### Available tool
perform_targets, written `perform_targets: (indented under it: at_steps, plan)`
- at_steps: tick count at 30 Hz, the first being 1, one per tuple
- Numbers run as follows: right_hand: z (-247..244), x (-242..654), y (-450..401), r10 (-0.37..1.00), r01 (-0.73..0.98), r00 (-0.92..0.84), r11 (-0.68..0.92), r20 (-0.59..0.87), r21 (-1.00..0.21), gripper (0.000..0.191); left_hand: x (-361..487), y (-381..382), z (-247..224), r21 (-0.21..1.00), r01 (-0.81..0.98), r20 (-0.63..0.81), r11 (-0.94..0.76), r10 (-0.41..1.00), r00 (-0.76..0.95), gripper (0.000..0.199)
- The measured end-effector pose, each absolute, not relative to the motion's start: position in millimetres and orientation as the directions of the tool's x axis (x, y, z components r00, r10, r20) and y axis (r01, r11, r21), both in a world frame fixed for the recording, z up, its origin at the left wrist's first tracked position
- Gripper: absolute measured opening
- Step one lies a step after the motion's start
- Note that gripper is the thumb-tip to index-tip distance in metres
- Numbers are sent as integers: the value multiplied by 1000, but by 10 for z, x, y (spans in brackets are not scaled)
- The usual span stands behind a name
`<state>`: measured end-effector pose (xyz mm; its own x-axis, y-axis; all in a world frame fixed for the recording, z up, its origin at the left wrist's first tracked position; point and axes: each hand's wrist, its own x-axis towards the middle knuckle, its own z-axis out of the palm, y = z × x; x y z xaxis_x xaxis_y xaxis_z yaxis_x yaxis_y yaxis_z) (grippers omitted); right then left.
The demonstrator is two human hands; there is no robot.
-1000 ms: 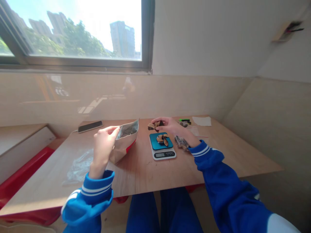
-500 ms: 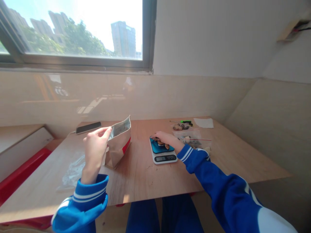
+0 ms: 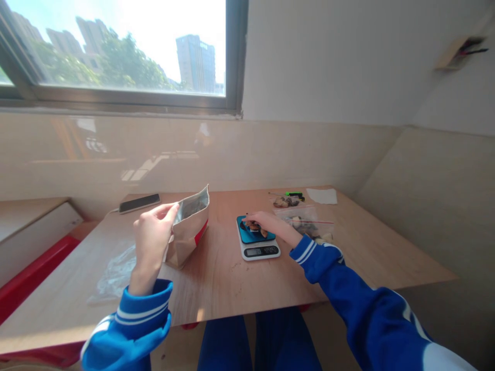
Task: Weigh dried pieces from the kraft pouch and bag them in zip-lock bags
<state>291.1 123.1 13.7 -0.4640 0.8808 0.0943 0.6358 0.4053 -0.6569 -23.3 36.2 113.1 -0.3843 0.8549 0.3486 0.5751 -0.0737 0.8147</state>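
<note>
My left hand (image 3: 152, 239) pinches the near left rim of a brown paper bag (image 3: 189, 234), which stands with its mouth open and shows a silvery lining and a red patch. To its right, a white kitchen scale (image 3: 260, 252) with a blue top bears several brown dried pieces (image 3: 255, 227), perhaps mushrooms. Over these pieces is my right hand (image 3: 266, 220), fingers bent down and close together at the pile. Its fingertips are partly hidden, so what they grip, if anything, does not show clearly.
Behind my right forearm lie clear zip bags (image 3: 305, 219) with dried pieces, a green-handled screwdriver (image 3: 294, 194) and white paper (image 3: 322, 196). A phone (image 3: 139, 203) lies at the back left; a crumpled plastic bag (image 3: 114, 275) is beside my left wrist. Crumbs dot the wooden table (image 3: 232, 293).
My right hand has shifted slightly right over the scale's pile, uncovering a dark piece at the left. The left hand still holds the paper bag in the same place.
</note>
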Motion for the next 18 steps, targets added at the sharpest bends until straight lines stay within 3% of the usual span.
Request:
perform_targets:
  at_steps: [4,9,18]
  plan:
    - [271,2998,1136,856,644,-484,488,179,-590,38,-237,342,1130,815,575,347,-72,855,-385,36]
    - [288,3206,1019,873,688,-406,487,270,-538,38,-237,321,1132,815,574,350,-74,853,-386,38]
    - [-73,3410,825,942,601,-201,335,269,-726,16,-222,289,1141,829,555,332,-69,859,-389,36]
